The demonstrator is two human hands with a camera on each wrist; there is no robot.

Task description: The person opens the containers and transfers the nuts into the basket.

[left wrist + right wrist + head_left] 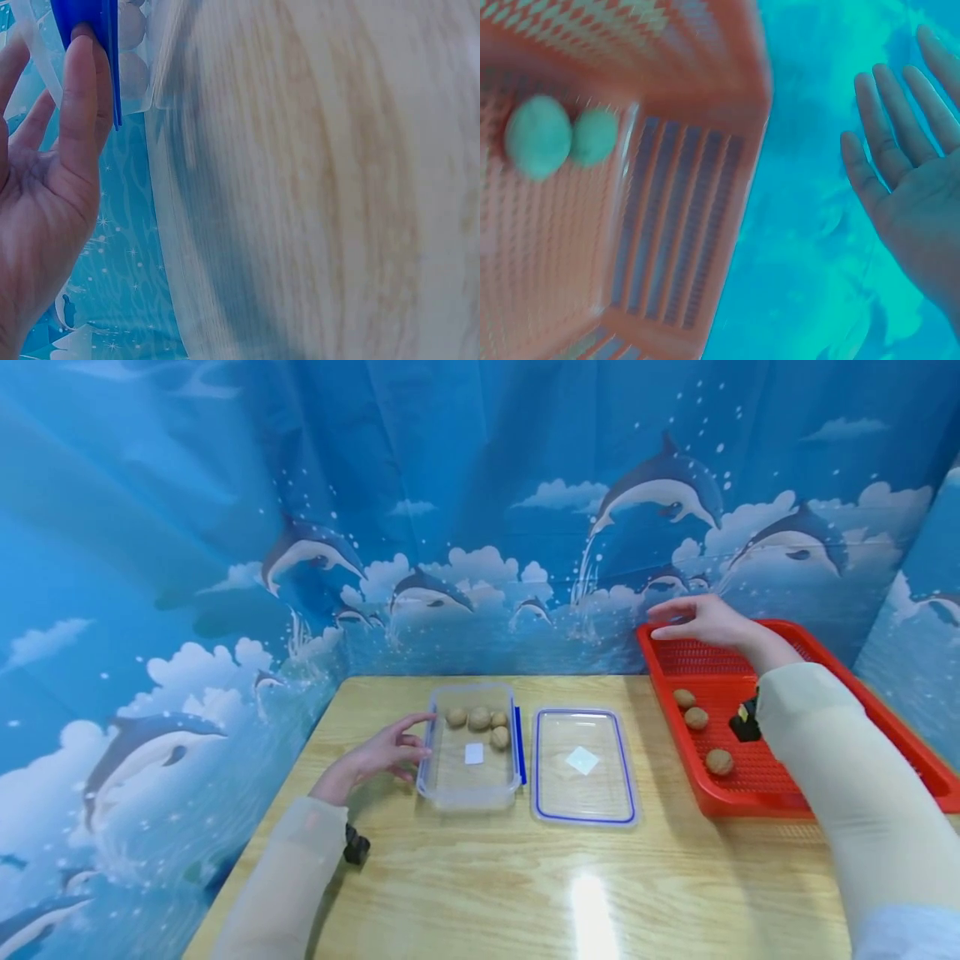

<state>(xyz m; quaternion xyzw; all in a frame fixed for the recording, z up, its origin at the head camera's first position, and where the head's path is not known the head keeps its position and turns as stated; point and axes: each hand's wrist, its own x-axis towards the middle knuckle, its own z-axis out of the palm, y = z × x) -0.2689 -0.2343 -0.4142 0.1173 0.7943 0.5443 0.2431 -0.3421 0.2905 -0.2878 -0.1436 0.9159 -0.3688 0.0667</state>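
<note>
Tabletop (465, 877), container (465, 799) with white label (474, 753)

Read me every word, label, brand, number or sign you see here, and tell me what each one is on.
No text can be read.
White square sticker at the clear plastic container: too small to show any lettering.
White diamond-set sticker at the blue-edged lid: likewise.
Dolphin-print backdrop: pictures only, no lettering visible.
Red plastic basket: no lettering visible.
</note>
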